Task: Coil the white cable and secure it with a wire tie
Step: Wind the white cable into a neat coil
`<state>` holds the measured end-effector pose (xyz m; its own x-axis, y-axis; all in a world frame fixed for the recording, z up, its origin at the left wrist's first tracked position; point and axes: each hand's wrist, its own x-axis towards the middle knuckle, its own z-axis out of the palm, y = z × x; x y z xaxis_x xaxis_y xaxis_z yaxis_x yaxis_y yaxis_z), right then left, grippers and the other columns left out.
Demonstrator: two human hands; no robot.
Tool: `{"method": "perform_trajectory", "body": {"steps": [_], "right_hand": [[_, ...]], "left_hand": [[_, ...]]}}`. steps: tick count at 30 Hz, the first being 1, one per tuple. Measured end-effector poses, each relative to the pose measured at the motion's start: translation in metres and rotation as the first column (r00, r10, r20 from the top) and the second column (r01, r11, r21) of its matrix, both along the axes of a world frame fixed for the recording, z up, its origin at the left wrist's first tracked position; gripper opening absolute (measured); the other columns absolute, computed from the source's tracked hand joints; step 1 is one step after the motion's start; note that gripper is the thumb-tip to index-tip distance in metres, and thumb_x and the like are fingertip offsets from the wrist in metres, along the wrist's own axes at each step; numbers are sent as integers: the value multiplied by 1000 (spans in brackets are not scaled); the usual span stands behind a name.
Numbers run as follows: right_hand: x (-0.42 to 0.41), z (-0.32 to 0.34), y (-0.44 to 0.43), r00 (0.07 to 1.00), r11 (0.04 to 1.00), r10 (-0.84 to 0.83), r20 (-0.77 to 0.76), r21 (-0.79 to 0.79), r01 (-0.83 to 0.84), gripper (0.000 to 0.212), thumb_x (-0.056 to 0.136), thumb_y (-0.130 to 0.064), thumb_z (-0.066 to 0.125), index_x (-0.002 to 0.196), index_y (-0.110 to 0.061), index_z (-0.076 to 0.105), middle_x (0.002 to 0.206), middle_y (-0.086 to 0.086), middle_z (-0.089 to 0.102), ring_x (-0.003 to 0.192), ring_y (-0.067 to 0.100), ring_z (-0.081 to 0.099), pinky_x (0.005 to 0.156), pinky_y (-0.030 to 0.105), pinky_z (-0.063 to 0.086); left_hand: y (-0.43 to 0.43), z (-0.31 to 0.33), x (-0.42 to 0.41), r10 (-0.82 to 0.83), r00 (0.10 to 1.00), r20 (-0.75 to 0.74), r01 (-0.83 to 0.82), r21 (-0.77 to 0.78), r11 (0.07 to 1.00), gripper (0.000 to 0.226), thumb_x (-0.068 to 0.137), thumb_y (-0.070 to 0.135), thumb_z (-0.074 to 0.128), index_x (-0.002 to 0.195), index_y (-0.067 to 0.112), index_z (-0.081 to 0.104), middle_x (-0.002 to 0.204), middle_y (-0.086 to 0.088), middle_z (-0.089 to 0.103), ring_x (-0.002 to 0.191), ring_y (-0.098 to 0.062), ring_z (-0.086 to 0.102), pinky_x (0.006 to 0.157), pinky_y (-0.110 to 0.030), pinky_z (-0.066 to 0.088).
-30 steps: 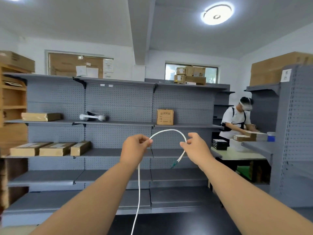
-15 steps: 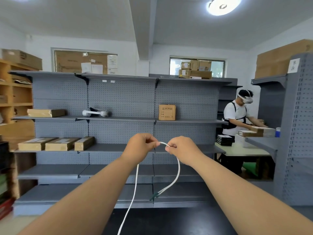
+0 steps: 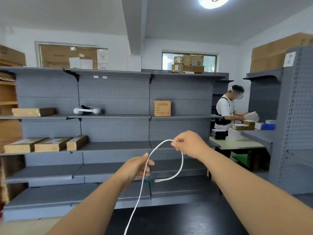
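Observation:
A thin white cable [image 3: 181,164] forms one hanging loop in front of me. My right hand [image 3: 189,144] pinches the top of the loop, held up and to the right. From there the cable curves down to a free end with a small green plug [image 3: 149,181]. My left hand [image 3: 137,168] is lower and to the left, fingers loosely curled around the long strand, which runs down out of the frame's bottom edge. No wire tie is visible.
Grey pegboard shelving [image 3: 115,116] faces me with flat cardboard boxes [image 3: 45,145], a white headset [image 3: 87,110] and a small carton [image 3: 162,108]. A dark tabletop [image 3: 177,221] lies below my arms. At the right another person [image 3: 226,107] works at a table beside a second shelf unit [image 3: 294,116].
My hands, close together half a second ago, have moved apart: the right rose to the right with the loop top, the left slid down along the strand. The loop is larger.

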<state>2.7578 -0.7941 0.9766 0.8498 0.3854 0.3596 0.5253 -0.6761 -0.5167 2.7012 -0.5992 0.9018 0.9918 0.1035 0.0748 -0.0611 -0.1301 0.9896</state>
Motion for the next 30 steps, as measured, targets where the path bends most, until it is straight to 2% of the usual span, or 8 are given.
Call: {"method": "perform_trajectory", "body": {"steps": [5,8,11,16,19,22,24,30], "right_hand": [[8,-5,5,997,997,-36,-63,69,40,20,91,-26,57,79,-16,70,73,-3,67,57,10,51,71,31,50],[12,-8,5,993,988,-48,-106,143,63,21,91,-22,58,71,-18,66,71,0,66,55,13,51,65,30,49],[16,-12,6,987,975,-75,-139,198,102,23,91,-19,59,69,-18,65,68,1,65,54,13,50,64,29,47],[24,-23,8,975,944,-116,-191,285,168,15,90,-16,60,77,-15,68,67,2,65,57,14,53,67,32,50],[28,-30,8,965,921,-135,-227,330,207,13,90,-16,60,86,-9,71,67,3,66,56,15,51,67,32,50],[29,-36,6,960,916,-134,-247,339,215,15,89,-16,60,78,-13,70,67,4,66,55,15,51,68,32,50],[30,-39,6,960,928,-143,-241,305,214,20,90,-16,60,70,-17,67,65,2,66,53,14,51,66,30,50],[28,-49,4,951,963,-188,-246,143,228,26,89,-16,59,64,-11,64,75,10,69,56,16,55,72,32,54]], "left_hand": [[8,-17,9,-39,998,-39,36,-89,995,39,98,32,37,83,15,68,69,1,52,71,-17,56,72,-25,45],[13,-26,13,-39,997,-64,35,-59,998,20,78,18,51,81,16,71,82,-3,60,77,-20,58,65,-20,48],[15,-33,18,-50,989,-139,51,3,999,37,73,-8,41,80,16,69,98,-8,64,83,-14,59,64,-19,46],[18,-44,16,-154,987,-40,155,20,988,25,79,-1,65,100,12,67,83,0,61,67,-7,53,59,-11,42],[18,-48,23,-62,998,9,62,-35,997,9,83,9,66,87,16,71,74,2,65,66,-12,52,71,-23,42],[16,-45,27,87,993,80,-75,-137,988,8,87,8,62,84,11,70,57,11,62,59,-7,51,61,-15,45],[15,-41,29,153,980,126,-124,-212,970,11,88,7,60,79,6,67,61,8,62,57,-4,52,54,-9,46],[6,-31,37,170,974,152,-109,-343,933,15,93,13,54,84,9,65,71,7,71,80,-14,63,79,-25,51]]}}
